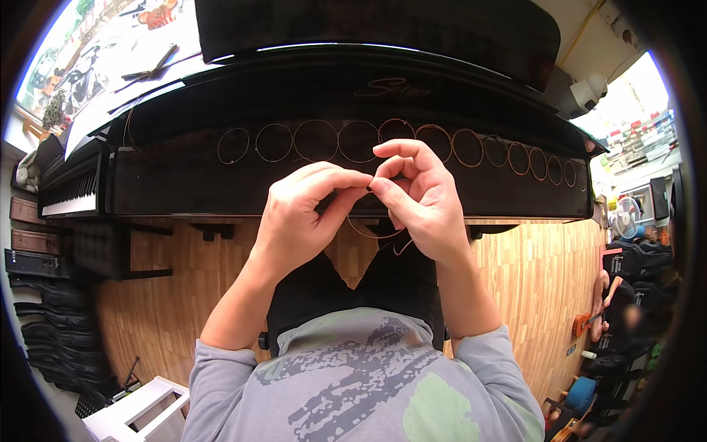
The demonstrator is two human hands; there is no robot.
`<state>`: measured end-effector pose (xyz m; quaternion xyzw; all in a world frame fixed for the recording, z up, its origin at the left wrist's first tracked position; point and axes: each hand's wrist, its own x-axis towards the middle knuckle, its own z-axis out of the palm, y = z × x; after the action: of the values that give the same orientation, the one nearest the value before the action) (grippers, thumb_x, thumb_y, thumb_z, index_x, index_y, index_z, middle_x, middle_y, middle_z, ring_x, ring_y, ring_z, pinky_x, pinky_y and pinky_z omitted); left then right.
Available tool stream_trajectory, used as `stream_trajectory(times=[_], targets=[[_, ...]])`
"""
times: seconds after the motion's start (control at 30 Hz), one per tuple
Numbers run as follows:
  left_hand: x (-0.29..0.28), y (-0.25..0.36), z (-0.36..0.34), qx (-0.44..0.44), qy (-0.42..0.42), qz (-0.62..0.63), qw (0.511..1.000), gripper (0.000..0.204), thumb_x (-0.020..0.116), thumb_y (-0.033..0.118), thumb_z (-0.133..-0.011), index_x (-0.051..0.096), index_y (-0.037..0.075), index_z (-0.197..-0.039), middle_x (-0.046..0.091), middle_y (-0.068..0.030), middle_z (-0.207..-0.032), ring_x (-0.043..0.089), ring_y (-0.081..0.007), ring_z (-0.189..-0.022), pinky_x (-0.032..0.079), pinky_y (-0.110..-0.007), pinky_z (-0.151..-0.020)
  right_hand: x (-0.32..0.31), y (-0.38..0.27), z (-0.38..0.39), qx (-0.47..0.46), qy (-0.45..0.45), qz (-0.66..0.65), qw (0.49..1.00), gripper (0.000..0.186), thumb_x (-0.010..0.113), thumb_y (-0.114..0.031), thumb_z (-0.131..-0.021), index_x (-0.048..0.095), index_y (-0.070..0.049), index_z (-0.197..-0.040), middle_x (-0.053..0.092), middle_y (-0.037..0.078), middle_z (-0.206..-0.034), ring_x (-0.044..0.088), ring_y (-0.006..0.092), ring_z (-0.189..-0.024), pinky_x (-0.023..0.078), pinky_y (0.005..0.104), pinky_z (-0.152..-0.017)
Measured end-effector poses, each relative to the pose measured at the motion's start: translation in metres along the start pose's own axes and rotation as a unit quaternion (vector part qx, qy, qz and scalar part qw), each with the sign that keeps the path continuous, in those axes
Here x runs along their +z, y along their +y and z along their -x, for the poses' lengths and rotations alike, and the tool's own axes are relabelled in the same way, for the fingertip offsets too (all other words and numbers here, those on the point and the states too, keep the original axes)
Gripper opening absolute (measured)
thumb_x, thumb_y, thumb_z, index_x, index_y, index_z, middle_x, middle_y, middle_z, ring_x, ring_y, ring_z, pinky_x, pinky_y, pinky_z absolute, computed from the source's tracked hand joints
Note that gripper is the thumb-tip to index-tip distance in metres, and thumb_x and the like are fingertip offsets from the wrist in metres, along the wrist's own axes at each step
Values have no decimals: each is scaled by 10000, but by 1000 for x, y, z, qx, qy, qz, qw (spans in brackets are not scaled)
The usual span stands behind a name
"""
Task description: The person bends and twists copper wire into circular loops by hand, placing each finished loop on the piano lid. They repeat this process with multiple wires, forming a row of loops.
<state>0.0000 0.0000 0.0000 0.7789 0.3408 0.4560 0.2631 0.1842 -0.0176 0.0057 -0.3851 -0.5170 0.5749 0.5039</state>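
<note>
My left hand (294, 214) and my right hand (429, 202) meet in front of my body, thumbs and forefingers pinched together on a thin coiled wire string (373, 236). Its copper-coloured loop hangs below the fingertips, partly hidden by my hands, and a loose end juts out near the right palm. The right hand's other fingers are curled apart from the pinch. Beyond my hands, several coiled strings lie in a row along the black piano lid (184, 188), from a thin ring (233, 146) at the left to a small copper-coloured ring (570, 174) at the right.
A second keyboard (71, 196) stands at the left, with a black padded bench (103, 247) beside it. Dark instrument cases (55, 324) are stacked at the far left. A white stand (140, 412) is at lower left. A fan (626, 214) and a small guitar (582, 324) are on the right.
</note>
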Motion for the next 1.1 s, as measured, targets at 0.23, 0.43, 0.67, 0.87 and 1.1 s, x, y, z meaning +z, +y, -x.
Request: stream_trajectory(times=[0.23,0.43,0.67,0.87,1.1], targets=[[8,-6,10,-144,113,245,952,122,610,-56,-861,661,-31,-970,675,-84,-839,666,-112,-701,534,-193,-598,-10,10,11,38,-31,18,999,178,621,-62,-892,605,-5,-1059,614,-5,-851,560,20,-735,465,165,-648],[-2,-11,12,-129,136,247,951,116,622,-49,-862,667,-30,-967,675,-88,-846,676,-133,-734,548,-204,-645,-9,9,9,24,-24,14,999,128,618,-82,-906,642,2,-1000,644,6,-852,572,29,-768,463,165,-678],[-8,-13,23,-122,105,123,979,161,643,-38,-831,660,-15,-990,669,-112,-931,667,-173,-834,533,-245,-747,-5,9,9,-2,-3,62,998,111,609,-93,-915,651,-3,-964,636,-6,-823,558,29,-726,455,175,-639],[-16,34,8,19,-6,-156,988,302,728,50,-715,651,36,-1006,638,-120,-1031,625,-260,-947,497,-352,-820,7,9,8,-37,10,160,986,98,606,-53,-893,649,15,-949,625,29,-785,557,50,-695,453,199,-608],[-11,22,9,-74,-17,-46,996,137,641,31,-821,616,27,-956,627,-88,-775,621,-216,-680,495,-291,-578,11,7,4,-104,0,198,975,128,630,-48,-864,642,17,-974,621,59,-781,556,78,-653,455,226,-590]])
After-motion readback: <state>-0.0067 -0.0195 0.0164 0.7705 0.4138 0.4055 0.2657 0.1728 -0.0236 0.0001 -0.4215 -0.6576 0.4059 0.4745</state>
